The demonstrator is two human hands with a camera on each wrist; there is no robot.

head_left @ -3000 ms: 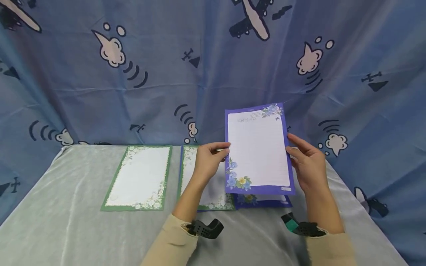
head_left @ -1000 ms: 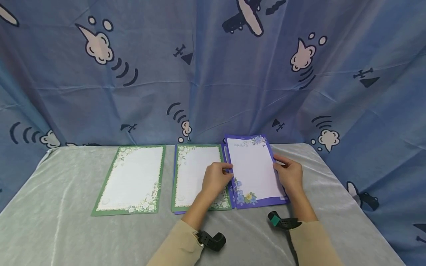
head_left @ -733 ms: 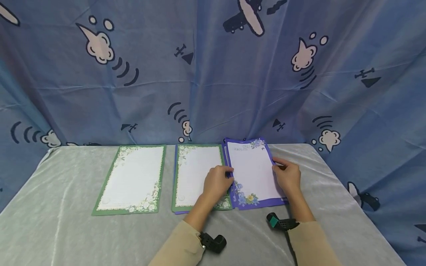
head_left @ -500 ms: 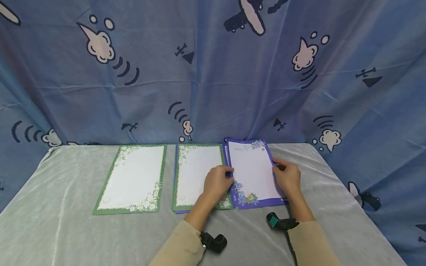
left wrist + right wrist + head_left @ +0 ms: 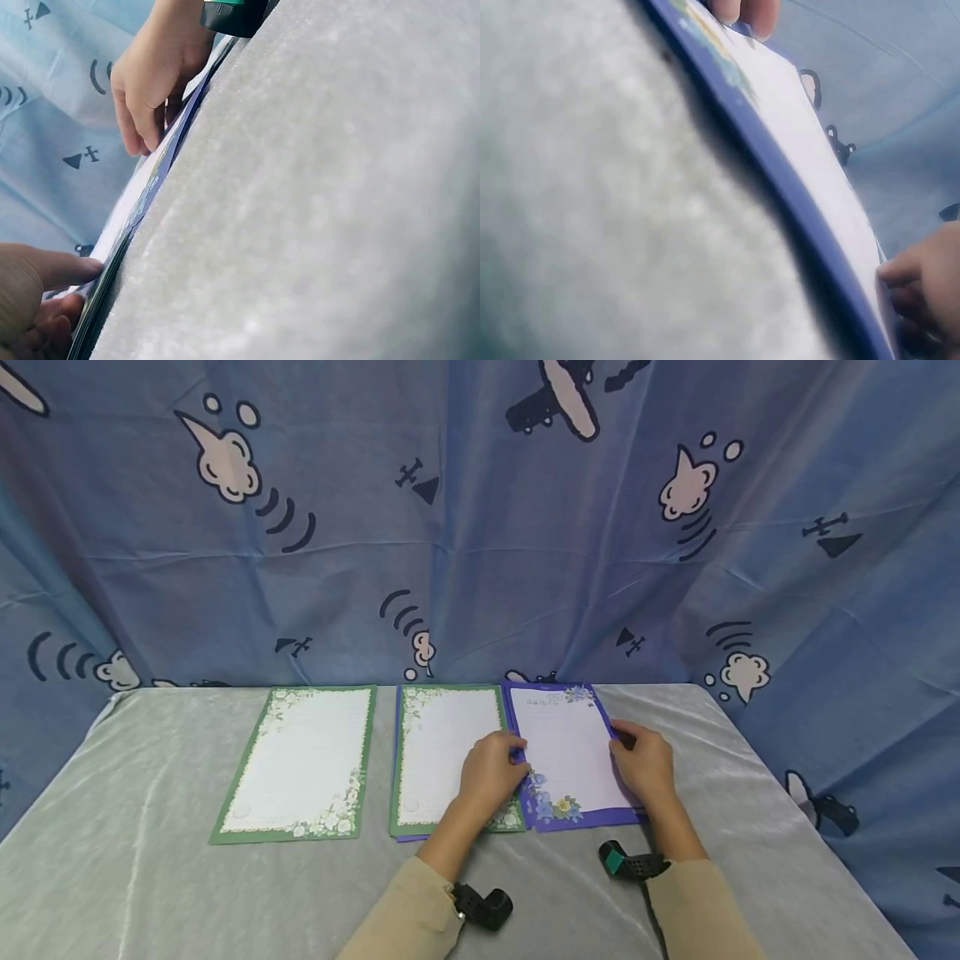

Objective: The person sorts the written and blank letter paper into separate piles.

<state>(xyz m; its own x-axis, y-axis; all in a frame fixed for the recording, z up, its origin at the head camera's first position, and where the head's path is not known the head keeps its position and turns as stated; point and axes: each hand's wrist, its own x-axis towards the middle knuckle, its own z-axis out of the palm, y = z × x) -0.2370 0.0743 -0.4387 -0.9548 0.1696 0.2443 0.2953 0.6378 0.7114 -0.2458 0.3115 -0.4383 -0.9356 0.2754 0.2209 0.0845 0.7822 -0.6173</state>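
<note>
Left fingers: the left hand (image 5: 489,770) has thumb and forefinger pinched on the left long edge of the white paper sheet with purple border and blue-and-yellow flowers (image 5: 572,747).
Right fingers: the right hand (image 5: 647,762) holds the right long edge of that sheet, fingers curled, thumb at the margin.
Purple sheet, position: on the table between the two hands, rightmost in the row; right of the left fingertips, left of the right ones.
Purple sheet, long axis: runs away from the person, far end leaning slightly left; the hands face each other across its width.
Nearer hand: neither; both touch.
Purple sheet, underside: a doubled left margin suggests another sheet beneath; whether all lies flat cannot be told.
Left obstruction: the white paper sheet with green floral border (image 5: 442,752) lies under the left hand; its right edge meets the purple sheet, overlap unclear.
Outer left: a second green-bordered white sheet (image 5: 303,760), well apart from both hands.
Support: grey plush tablecloth (image 5: 97,860).
Rear limit: blue printed curtain (image 5: 337,468), just beyond the sheets' far edges.
</note>
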